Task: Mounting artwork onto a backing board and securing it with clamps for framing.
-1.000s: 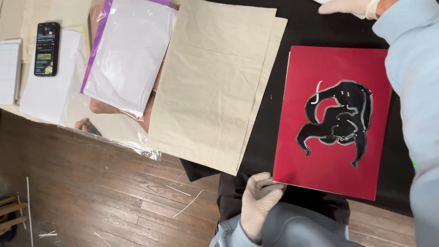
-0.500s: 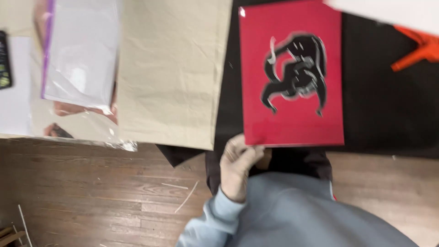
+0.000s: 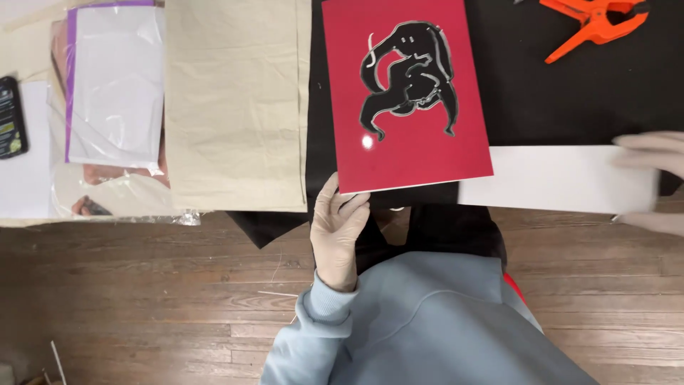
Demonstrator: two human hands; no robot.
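**Two gloved hands, a red print and a white sheet**

Our left hand [image 3: 338,229], in a pale glove, pinches the near left corner of the red print [image 3: 406,96], thumb on top at the edge and the other fingers going under the card. Our right hand [image 3: 652,178], also gloved and blurred at the right border of the view, has its grip on the right end of a white sheet [image 3: 556,178]: fingers lie over the top edge and more show below the bottom edge, so the paper sits between them.

The print lies flat on a black cloth [image 3: 570,93] that covers the table, slightly turned, with its near edge over the front of the table just above our lap. It bears a black figure [image 3: 410,75] outlined in white, and a small glare spot shines below it. The white sheet lies just beside the print on the right, its left end close to or touching the print's near right corner; we cannot tell which.

An orange clamp [image 3: 595,21] rests on the cloth well beyond the sheet. Left of the print lies folded beige fabric [image 3: 235,107], then a clear plastic sleeve [image 3: 114,85] with white paper and a purple strip. A dark phone [image 3: 11,117] sits at the far left. Below, a wooden floor [image 3: 142,299] and our grey-blue sweatshirt [image 3: 427,328].
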